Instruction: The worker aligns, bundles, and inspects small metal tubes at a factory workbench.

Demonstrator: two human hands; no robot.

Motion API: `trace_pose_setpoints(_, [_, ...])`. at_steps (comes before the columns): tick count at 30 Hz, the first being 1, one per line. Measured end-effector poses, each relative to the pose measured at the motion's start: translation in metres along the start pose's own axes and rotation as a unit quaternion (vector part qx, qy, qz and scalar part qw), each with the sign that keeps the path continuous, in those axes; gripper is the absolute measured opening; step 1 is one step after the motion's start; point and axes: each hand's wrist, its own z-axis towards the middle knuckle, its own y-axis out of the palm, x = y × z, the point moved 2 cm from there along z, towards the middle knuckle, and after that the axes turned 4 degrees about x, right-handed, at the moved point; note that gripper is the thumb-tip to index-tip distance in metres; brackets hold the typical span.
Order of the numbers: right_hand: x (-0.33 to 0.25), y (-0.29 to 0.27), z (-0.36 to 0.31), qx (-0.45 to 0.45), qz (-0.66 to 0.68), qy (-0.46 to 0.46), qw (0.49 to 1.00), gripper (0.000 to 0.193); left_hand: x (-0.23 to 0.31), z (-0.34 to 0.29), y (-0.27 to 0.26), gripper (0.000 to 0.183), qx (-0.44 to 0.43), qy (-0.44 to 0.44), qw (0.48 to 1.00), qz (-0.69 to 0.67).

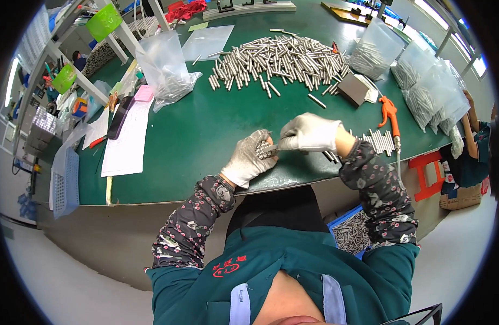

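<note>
My left hand (248, 160), in a pale work glove, is wrapped round a bundle of short metal pins (264, 150), whose round ends show in its grip. My right hand (312, 133), gloved too, is closed right beside the bundle. Its fingertips pinch one metal pin (269, 148) lying across the bundle's ends. Beyond both hands spreads a big heap of loose metal pins (279, 58). More pins lie side by side in a row (378, 142) to the right, some hidden behind my right wrist.
An orange air blow gun (388, 111) lies at right, near a dark brown block (352, 90). Clear bags of pins (368, 57) stand behind it; another bag (167, 70) stands left, beside papers (127, 138). A blue crate of pins (353, 232) sits below the green table (206, 122). A person (468, 143) is at far right.
</note>
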Motion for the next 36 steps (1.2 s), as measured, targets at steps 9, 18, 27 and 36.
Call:
trace_pose_setpoints(9, [0.006, 0.007, 0.011, 0.015, -0.031, -0.048, 0.998, 0.034, 0.004, 0.0, -0.001, 0.038, -0.002, -0.01, 1.0, 0.002])
trace_pose_setpoints(18, [-0.004, 0.004, 0.017, -0.034, -0.1, -0.02, 0.994, 0.035, 0.001, 0.004, 0.003, 0.06, -0.014, -0.025, 0.997, -0.07])
trace_pose_setpoints(27, [-0.002, 0.001, 0.021, -0.075, -0.032, 0.028, 0.996, 0.035, -0.003, 0.002, 0.001, 0.084, -0.029, -0.014, 0.995, -0.091])
trace_pose_setpoints(36, [0.0, -0.009, 0.027, -0.063, -0.026, 0.028, 0.997, 0.035, -0.006, 0.0, 0.001, 0.094, -0.018, 0.012, 0.997, -0.068])
